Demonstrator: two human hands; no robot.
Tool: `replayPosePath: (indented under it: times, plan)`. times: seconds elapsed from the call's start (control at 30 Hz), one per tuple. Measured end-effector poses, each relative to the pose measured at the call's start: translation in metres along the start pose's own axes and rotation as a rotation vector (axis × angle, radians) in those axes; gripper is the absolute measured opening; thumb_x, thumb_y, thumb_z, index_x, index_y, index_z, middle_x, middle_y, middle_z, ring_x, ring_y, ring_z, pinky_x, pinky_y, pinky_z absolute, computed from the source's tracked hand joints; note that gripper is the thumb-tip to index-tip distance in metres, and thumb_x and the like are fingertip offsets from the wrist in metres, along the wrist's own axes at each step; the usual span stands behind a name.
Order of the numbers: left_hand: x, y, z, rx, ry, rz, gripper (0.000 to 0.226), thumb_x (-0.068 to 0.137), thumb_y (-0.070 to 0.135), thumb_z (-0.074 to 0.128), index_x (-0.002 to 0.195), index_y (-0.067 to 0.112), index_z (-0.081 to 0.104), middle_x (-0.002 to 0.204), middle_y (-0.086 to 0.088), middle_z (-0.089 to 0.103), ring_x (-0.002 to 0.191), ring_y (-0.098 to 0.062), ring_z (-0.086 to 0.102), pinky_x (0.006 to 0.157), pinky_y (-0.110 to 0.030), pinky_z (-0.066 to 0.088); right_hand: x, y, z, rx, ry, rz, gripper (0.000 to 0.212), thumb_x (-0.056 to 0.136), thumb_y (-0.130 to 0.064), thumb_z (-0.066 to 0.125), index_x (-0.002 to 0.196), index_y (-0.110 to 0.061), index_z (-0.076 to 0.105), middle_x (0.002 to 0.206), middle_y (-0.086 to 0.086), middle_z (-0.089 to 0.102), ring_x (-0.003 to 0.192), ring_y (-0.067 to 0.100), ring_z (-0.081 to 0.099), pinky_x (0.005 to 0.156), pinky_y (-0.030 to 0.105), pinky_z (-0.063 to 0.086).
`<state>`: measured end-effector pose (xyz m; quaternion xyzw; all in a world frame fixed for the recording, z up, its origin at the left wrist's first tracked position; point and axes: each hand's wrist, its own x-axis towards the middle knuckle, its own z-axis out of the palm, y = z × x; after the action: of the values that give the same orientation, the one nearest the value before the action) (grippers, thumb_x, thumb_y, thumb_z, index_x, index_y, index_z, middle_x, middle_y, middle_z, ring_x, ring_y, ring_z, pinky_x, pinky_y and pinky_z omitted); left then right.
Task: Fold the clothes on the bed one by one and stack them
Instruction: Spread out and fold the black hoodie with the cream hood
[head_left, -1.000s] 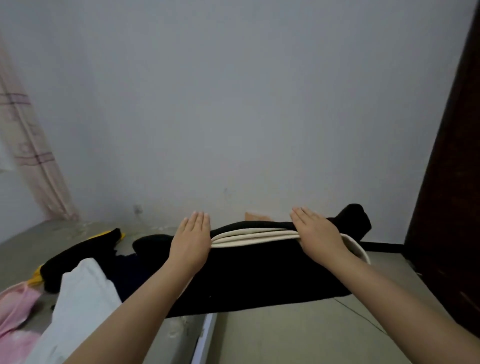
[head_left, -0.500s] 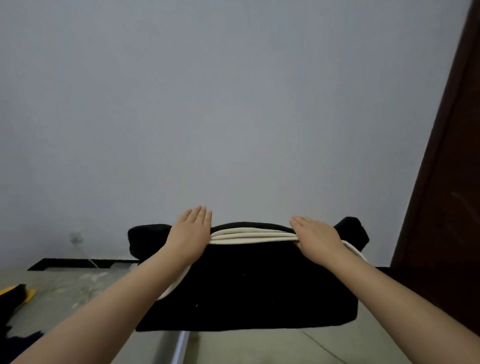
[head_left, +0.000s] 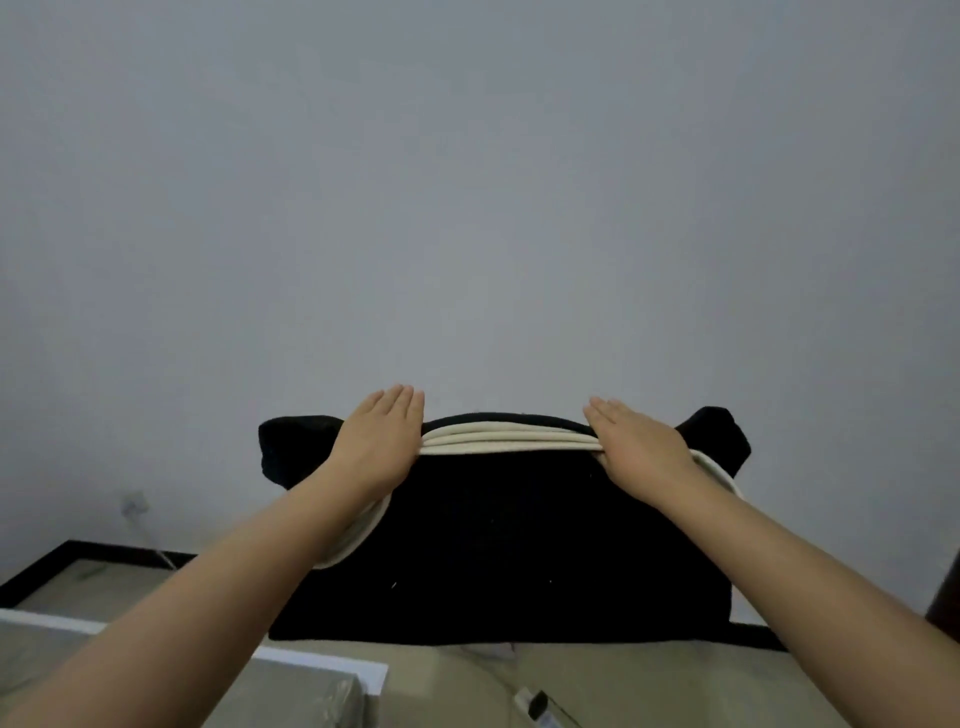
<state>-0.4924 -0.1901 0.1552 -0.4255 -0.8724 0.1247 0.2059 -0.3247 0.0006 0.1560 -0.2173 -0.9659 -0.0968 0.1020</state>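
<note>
We see the folded black garment (head_left: 498, 540) at 6 o'clock of centre, held up in front of a plain grey wall (head_left: 467, 182). Cream piping (head_left: 506, 441) runs in stacked lines along its top edge and loops down at both sides. Left hand (head_left: 376, 447) lies flat on the top-left edge at about 9 o'clock of the garment, fingers (head_left: 400, 402) straight and together, palm down. Right hand (head_left: 641, 449) sits the same way at 3 o'clock, fingers straight, pressing the piping. We can't tell if thumbs wrap underneath. Black corners of the garment stick out past both hands. A tiled floor (head_left: 649, 680) with dark skirting (head_left: 104, 551) shows below, with a pale ledge (head_left: 322, 667) at 7 o'clock.
</note>
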Motion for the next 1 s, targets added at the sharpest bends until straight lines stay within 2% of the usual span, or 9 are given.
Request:
replayPosePath:
  times: [0.37, 0.43, 0.47, 0.5, 0.57, 0.67, 0.77, 0.87, 1.0]
  plan:
    - [0.169, -0.108, 0.086, 0.101, -0.145, -0.273, 0.055, 0.099, 0.013, 0.019, 0.146, 0.000, -0.005, 0.156, -0.015, -0.003, 0.144, -0.023, -0.002, 0.116, -0.031, -0.003, 0.283, -0.023, 0.069, 0.114, 0.071, -0.269, 0.056, 0.096, -0.017, 0.041, 0.146, -0.006, 0.016, 0.154, 0.008, 0.016, 0.141, 0.018, 0.020, 0.110, 0.029, 0.024]
    - [0.187, -0.134, 0.103, 0.132, -0.195, -0.329, 0.055, 0.098, 0.014, 0.020, 0.146, 0.001, -0.005, 0.156, -0.014, -0.003, 0.144, -0.023, -0.002, 0.116, -0.031, -0.002, 0.332, -0.044, 0.085, 0.130, 0.184, -0.382, 0.065, 0.076, -0.011, 0.071, 0.130, 0.009, 0.042, 0.138, 0.024, 0.044, 0.127, 0.030, 0.047, 0.097, 0.036, 0.044]
    - [0.195, -0.149, 0.111, 0.141, -0.213, -0.357, 0.056, 0.098, 0.014, 0.020, 0.146, 0.001, -0.005, 0.156, -0.014, -0.002, 0.144, -0.023, -0.002, 0.116, -0.031, -0.002, 0.358, -0.055, 0.092, 0.123, 0.232, -0.430, 0.069, 0.053, -0.008, 0.086, 0.112, 0.012, 0.058, 0.116, 0.027, 0.061, 0.106, 0.033, 0.063, 0.079, 0.037, 0.054]
    - [0.203, -0.166, 0.120, 0.159, -0.228, -0.378, 0.056, 0.098, 0.015, 0.021, 0.146, 0.001, -0.005, 0.156, -0.014, -0.002, 0.144, -0.023, -0.001, 0.116, -0.031, -0.002, 0.384, -0.067, 0.100, 0.103, 0.277, -0.473, 0.069, 0.032, -0.008, 0.092, 0.095, 0.009, 0.067, 0.097, 0.022, 0.069, 0.087, 0.031, 0.070, 0.063, 0.034, 0.057]
    - [0.216, -0.200, 0.135, 0.186, -0.239, -0.428, 0.056, 0.099, 0.016, 0.021, 0.146, 0.001, -0.005, 0.156, -0.014, -0.002, 0.144, -0.023, -0.001, 0.116, -0.031, -0.002, 0.433, -0.093, 0.112, 0.154, 0.293, -0.534, 0.068, 0.021, -0.011, 0.092, 0.084, 0.004, 0.072, 0.085, 0.015, 0.073, 0.075, 0.026, 0.072, 0.052, 0.031, 0.055]
    - [0.237, -0.253, 0.158, 0.216, -0.243, -0.521, 0.055, 0.100, 0.018, 0.019, 0.146, 0.001, -0.005, 0.156, -0.015, -0.002, 0.144, -0.023, -0.002, 0.116, -0.031, -0.003, 0.500, -0.141, 0.108, 0.139, 0.361, -0.625, 0.069, 0.037, -0.016, 0.092, 0.098, 0.006, 0.068, 0.099, 0.020, 0.070, 0.089, 0.028, 0.070, 0.064, 0.034, 0.056]
    - [0.261, -0.315, 0.182, 0.224, -0.255, -0.604, 0.055, 0.100, 0.018, 0.020, 0.146, 0.001, -0.005, 0.156, -0.014, -0.002, 0.144, -0.023, -0.002, 0.116, -0.030, -0.004, 0.566, -0.191, 0.097, 0.156, 0.274, -0.695, 0.060, 0.094, -0.025, 0.049, 0.144, -0.003, 0.024, 0.152, 0.010, 0.025, 0.140, 0.018, 0.026, 0.109, 0.028, 0.029]
    - [0.278, -0.368, 0.199, 0.226, -0.273, -0.684, 0.057, 0.099, 0.018, 0.023, 0.146, 0.001, -0.005, 0.156, -0.014, -0.002, 0.144, -0.022, -0.002, 0.116, -0.030, -0.003, 0.622, -0.237, 0.091, 0.216, 0.222, -0.774, 0.054, 0.100, -0.026, 0.032, 0.147, -0.013, 0.011, 0.156, 0.000, 0.011, 0.143, 0.012, 0.010, 0.112, 0.024, 0.016]
    - [0.284, -0.423, 0.228, 0.248, -0.346, -0.754, 0.059, 0.099, 0.020, 0.024, 0.146, 0.001, -0.006, 0.156, -0.014, -0.004, 0.144, -0.023, -0.004, 0.115, -0.031, -0.005, 0.686, -0.299, 0.094, 0.250, 0.252, -0.869, 0.050, 0.099, -0.029, 0.034, 0.145, -0.015, 0.021, 0.152, -0.002, 0.023, 0.140, 0.012, 0.021, 0.106, 0.026, 0.029]
